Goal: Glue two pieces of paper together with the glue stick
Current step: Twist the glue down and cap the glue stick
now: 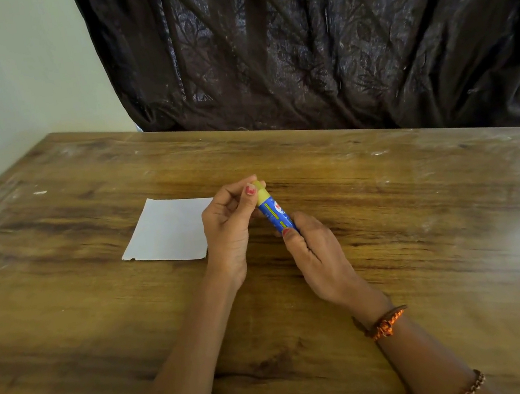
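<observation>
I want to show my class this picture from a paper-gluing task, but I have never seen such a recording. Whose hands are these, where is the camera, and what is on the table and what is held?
There is no machine here: a person works with bare hands. The single picture comes from a camera worn on the person's head, looking forward and down. On the wooden table lies white paper; whether it is one sheet or two I cannot tell. The right hand grips the blue glue stick low on its body, and the left hand pinches its yellow cap end. A dark curtain hangs behind.

head view, looking down, close over table [427, 239]
</observation>
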